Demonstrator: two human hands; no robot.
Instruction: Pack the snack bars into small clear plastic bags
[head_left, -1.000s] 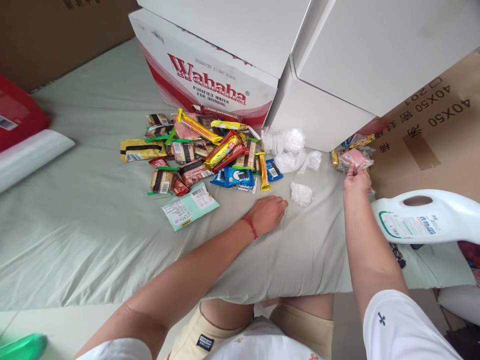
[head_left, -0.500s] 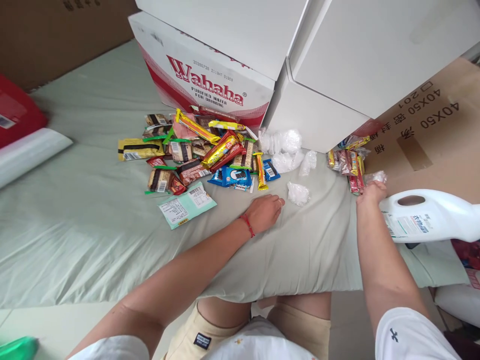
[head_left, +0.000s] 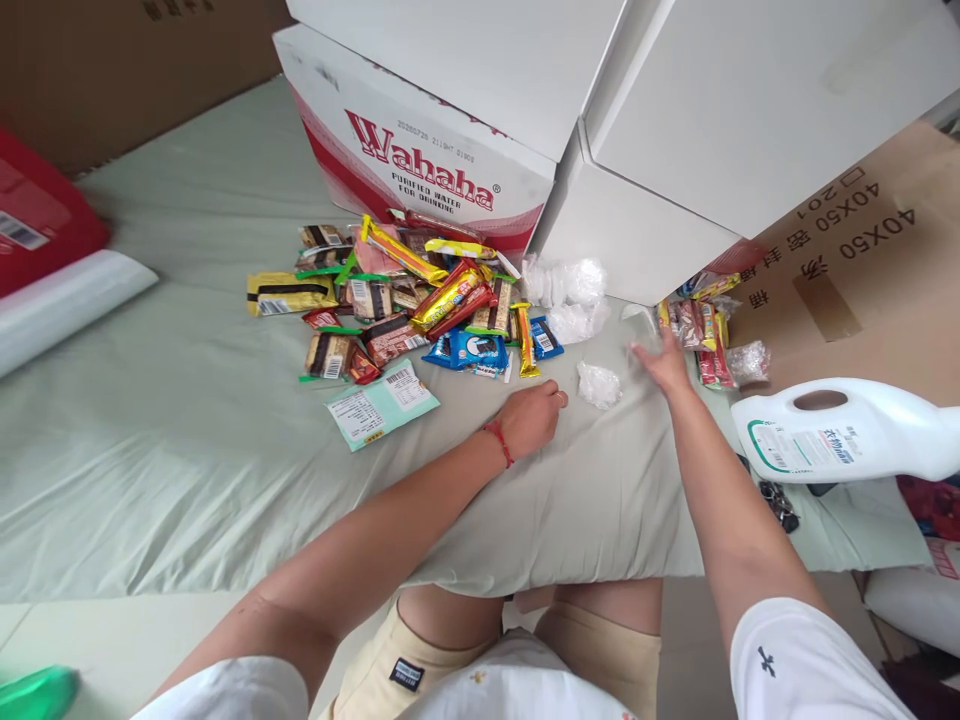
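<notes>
My left hand, with a ring and a red string bracelet, rests on the green sheet, fingers curled in; I see nothing held. Just right of it lies a crumpled clear plastic piece. My right hand has its thumb and fingers spread, beside a blurred clear plastic piece; whether they touch I cannot tell. Past this hand is a small pile of wrapped snacks with a clear crumpled packet. More clear plastic sits beside a large heap of wrapped snacks.
Behind the heap stands a Wahaha carton, with white boxes beside it. A brown carton and a white jug are at right, near keys. A mint-green packet lies left of my left hand.
My right hand has moved left from the clear packet by the small snack pile, and its fingers have spread. The loose plastic piece near it has shifted right. My left hand stays on the sheet.
</notes>
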